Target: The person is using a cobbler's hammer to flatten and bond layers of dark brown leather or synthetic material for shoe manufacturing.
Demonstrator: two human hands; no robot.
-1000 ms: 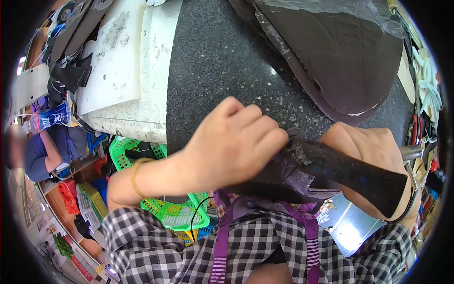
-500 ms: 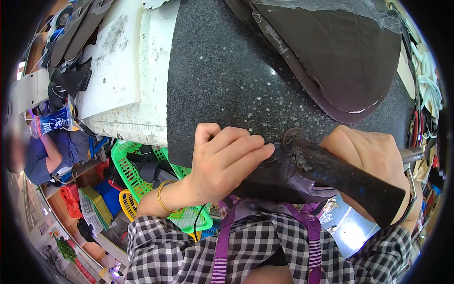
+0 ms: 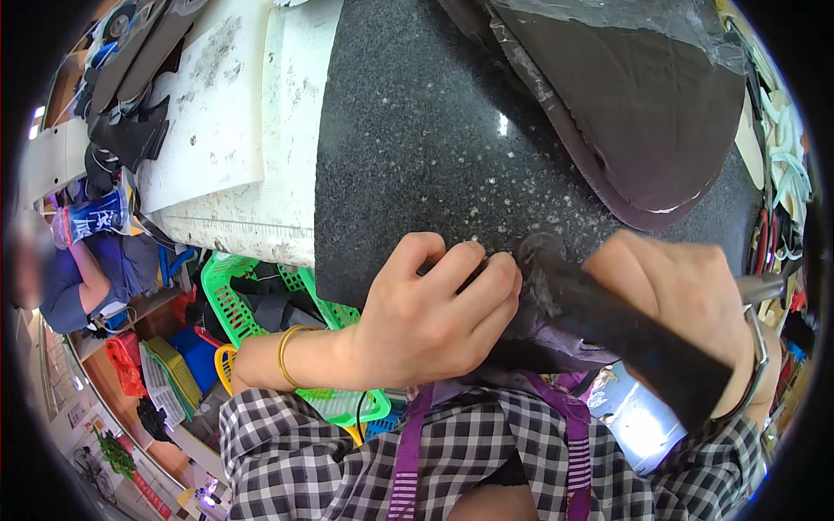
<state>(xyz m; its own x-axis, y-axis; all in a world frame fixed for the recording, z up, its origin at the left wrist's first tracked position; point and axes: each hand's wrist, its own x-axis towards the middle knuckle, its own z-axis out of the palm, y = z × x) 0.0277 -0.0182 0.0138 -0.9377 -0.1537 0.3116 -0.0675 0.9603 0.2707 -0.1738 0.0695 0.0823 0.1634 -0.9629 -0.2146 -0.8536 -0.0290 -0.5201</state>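
Observation:
My left hand [image 3: 430, 317] presses a dark purple leather piece [image 3: 539, 334] against the near edge of a black speckled stone slab [image 3: 434, 130]. My right hand [image 3: 686, 304] grips the dark handle of a hammer [image 3: 608, 321]. Its round head rests on the slab edge just beside my left fingertips. Most of the leather piece is hidden under my hands and the hammer handle. A gold bangle sits on my left wrist.
A large dark sheet of leather [image 3: 643, 104] lies across the slab's far right. A white board [image 3: 217, 113] adjoins the slab on the left, with dark cut pieces [image 3: 122, 130] beyond. Green baskets [image 3: 261, 295] stand below. Another person [image 3: 78, 260] sits at the far left.
My left hand has slid forward onto the slab edge and flattened over the leather piece. The hammer head came down from above to the slab edge beside my fingers.

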